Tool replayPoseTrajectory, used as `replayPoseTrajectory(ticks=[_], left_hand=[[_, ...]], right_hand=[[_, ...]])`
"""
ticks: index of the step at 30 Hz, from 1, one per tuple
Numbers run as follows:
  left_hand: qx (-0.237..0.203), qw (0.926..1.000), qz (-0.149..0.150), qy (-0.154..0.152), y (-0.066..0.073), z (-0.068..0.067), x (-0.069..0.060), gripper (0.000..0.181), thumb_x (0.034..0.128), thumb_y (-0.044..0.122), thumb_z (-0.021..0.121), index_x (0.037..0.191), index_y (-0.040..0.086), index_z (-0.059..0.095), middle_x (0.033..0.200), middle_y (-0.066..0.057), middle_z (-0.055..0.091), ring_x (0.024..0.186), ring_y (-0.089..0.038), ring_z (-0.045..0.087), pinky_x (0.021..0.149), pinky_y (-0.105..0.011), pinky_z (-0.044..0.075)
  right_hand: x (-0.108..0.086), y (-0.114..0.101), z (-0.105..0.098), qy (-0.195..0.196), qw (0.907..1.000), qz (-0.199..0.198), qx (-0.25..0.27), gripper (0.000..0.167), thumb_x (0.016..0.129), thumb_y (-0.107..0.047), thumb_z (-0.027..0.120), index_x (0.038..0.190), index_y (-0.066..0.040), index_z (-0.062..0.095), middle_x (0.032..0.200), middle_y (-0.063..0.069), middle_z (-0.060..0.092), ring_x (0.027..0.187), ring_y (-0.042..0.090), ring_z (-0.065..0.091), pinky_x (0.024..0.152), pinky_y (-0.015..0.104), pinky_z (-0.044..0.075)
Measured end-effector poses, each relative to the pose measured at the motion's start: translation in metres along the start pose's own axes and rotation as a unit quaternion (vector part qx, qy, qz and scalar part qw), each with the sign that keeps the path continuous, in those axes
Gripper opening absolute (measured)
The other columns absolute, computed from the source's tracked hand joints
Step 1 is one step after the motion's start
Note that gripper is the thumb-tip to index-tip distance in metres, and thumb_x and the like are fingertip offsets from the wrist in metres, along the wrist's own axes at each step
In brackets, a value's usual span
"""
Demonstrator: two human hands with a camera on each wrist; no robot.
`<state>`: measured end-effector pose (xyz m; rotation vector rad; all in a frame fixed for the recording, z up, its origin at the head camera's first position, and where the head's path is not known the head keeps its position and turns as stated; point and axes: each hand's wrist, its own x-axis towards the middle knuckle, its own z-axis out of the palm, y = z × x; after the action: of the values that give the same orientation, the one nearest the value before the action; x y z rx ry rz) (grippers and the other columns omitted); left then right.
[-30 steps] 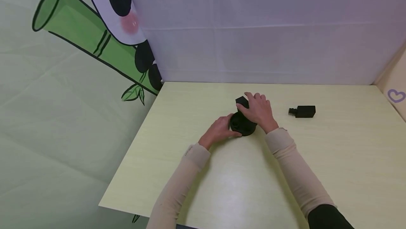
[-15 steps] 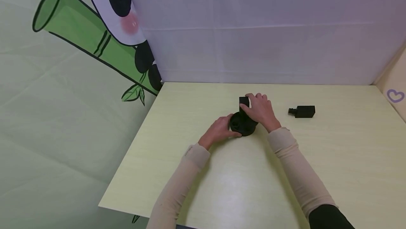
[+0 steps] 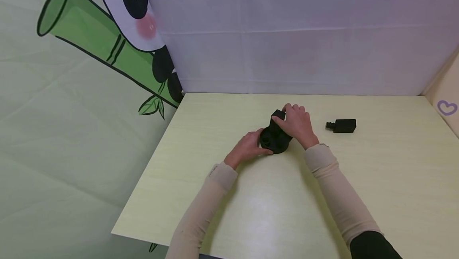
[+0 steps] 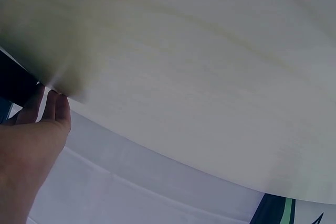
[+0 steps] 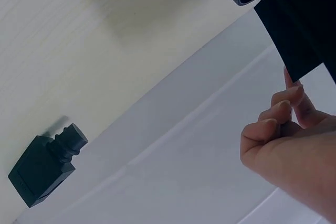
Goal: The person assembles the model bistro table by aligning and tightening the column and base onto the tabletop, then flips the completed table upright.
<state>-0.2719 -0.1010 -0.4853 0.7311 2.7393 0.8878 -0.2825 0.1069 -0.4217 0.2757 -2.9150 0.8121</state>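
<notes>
On the table stands a round black piece point(image 3: 274, 143) with a dark recess in its top. My left hand point(image 3: 247, 146) grips its left side, thumb in front and fingers behind. A square black block point(image 3: 277, 114) rises at the round piece's far side, turned at an angle. Between thumb and fingers my right hand point(image 3: 297, 122) pinches this block. How the block meets the round piece is hidden by the right hand. In the left wrist view my left fingers point(image 4: 62, 111) touch a dark edge. The right wrist view shows curled right fingers point(image 5: 275, 111) against the block's end.
A second black block point(image 3: 345, 126) with a narrow ridged neck lies on its side to the right. The pale table point(image 3: 387, 179) ends at a light purple cloth backdrop point(image 3: 305, 51). A printed green cloth point(image 3: 71, 131) hangs at left.
The square block has turned about its upright axis and leans slightly further right, with my right hand shifting a little right. My left hand and the round piece stay put.
</notes>
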Motion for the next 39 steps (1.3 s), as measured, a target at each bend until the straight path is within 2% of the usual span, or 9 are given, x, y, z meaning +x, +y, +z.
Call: replayPoseTrajectory(ticks=[8, 13, 18, 20, 25, 34, 39], left_hand=[[0.003, 1.0000, 0.001, 0.001, -0.0012, -0.0002, -0.0012, 0.078, 0.0870, 0.039, 0.086, 0.149, 0.008, 0.050, 0.137, -0.008, 0.062, 0.122, -0.021, 0.057, 0.108, -0.037, 0.045], [0.007, 1.0000, -0.006, -0.001, -0.0024, 0.0000, -0.0022, 0.080, 0.0870, 0.040, 0.085, 0.150, 0.008, 0.049, 0.138, -0.009, 0.061, 0.124, -0.023, 0.056, 0.109, -0.038, 0.044], [0.006, 0.9999, -0.009, -0.004, -0.0039, 0.0000, -0.0029, 0.081, 0.0869, 0.041, 0.085, 0.151, 0.009, 0.049, 0.140, -0.008, 0.060, 0.125, -0.022, 0.055, 0.110, -0.039, 0.043], [0.004, 1.0000, -0.008, -0.004, -0.0041, -0.0002, -0.0030, 0.080, 0.0869, 0.041, 0.085, 0.150, 0.009, 0.049, 0.139, -0.008, 0.060, 0.125, -0.022, 0.055, 0.109, -0.038, 0.043], [0.006, 1.0000, -0.003, -0.003, -0.0036, -0.0015, -0.0035, 0.079, 0.0866, 0.042, 0.085, 0.149, 0.009, 0.050, 0.137, -0.007, 0.061, 0.123, -0.021, 0.056, 0.108, -0.037, 0.044], [0.010, 0.9999, -0.004, -0.003, -0.0038, -0.0021, -0.0048, 0.080, 0.0871, 0.041, 0.085, 0.150, 0.008, 0.049, 0.139, -0.009, 0.060, 0.125, -0.023, 0.055, 0.109, -0.038, 0.044], [0.006, 1.0000, 0.000, -0.005, -0.0044, -0.0020, -0.0048, 0.079, 0.0873, 0.041, 0.085, 0.149, 0.008, 0.049, 0.138, -0.008, 0.060, 0.123, -0.022, 0.056, 0.109, -0.037, 0.044]], right_hand=[[-0.0025, -0.0007, -0.0019, 0.000, 0.9999, 0.008, -0.011, 0.052, 0.102, -0.041, 0.062, 0.121, 0.008, 0.059, 0.111, 0.028, 0.059, 0.108, 0.047, 0.051, 0.095, 0.061, 0.043], [-0.0028, -0.0009, -0.0011, -0.006, 0.9999, 0.012, -0.008, 0.055, 0.102, -0.041, 0.060, 0.129, 0.007, 0.058, 0.120, 0.030, 0.059, 0.115, 0.049, 0.050, 0.099, 0.063, 0.041], [-0.0042, -0.0005, -0.0005, -0.007, 0.9998, 0.017, -0.011, 0.055, 0.101, -0.042, 0.060, 0.123, 0.009, 0.059, 0.115, 0.030, 0.060, 0.111, 0.048, 0.051, 0.097, 0.063, 0.042], [-0.0048, 0.0004, -0.0011, -0.010, 0.9997, 0.019, -0.008, 0.058, 0.100, -0.044, 0.060, 0.127, 0.008, 0.058, 0.117, 0.030, 0.060, 0.113, 0.049, 0.050, 0.097, 0.063, 0.041], [-0.0054, 0.0033, -0.0035, -0.027, 0.9996, -0.001, -0.007, 0.061, 0.100, -0.041, 0.060, 0.140, 0.005, 0.053, 0.128, 0.032, 0.056, 0.122, 0.052, 0.045, 0.102, 0.066, 0.037], [-0.0077, 0.0044, -0.0060, -0.040, 0.9990, -0.009, -0.015, 0.063, 0.099, -0.042, 0.065, 0.138, 0.006, 0.054, 0.126, 0.031, 0.058, 0.122, 0.052, 0.046, 0.103, 0.066, 0.037], [-0.0095, 0.0033, -0.0064, -0.036, 0.9991, -0.017, -0.019, 0.059, 0.098, -0.042, 0.067, 0.130, 0.007, 0.057, 0.118, 0.030, 0.061, 0.116, 0.051, 0.049, 0.100, 0.065, 0.039]])
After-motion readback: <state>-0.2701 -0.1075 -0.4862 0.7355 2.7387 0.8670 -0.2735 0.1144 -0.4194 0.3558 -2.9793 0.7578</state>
